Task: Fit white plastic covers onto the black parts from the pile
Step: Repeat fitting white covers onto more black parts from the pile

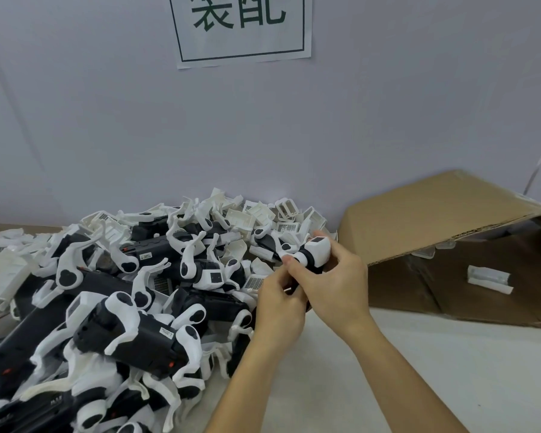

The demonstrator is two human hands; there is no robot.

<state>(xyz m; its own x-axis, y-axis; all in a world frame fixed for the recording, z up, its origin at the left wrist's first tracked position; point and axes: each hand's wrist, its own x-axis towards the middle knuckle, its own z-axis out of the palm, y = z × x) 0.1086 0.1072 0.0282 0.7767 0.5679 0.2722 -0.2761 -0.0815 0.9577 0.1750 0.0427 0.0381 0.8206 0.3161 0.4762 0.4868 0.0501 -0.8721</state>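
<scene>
Grip: right hand (331,285) and left hand (278,304) both pinch one part (313,254), white cover on.
Left: pile (116,292) on the table's left edge, largely unsorted.

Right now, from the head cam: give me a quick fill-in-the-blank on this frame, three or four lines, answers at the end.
1. The right hand and left hand together hold one black-and-white part above the ____ edge of the pile.
2. The open box on the right is made of ____.
3. A paper sign with green characters hangs on the ____.
4. A single ____ piece lies inside the box.

Missing words: right; cardboard; wall; white
</scene>
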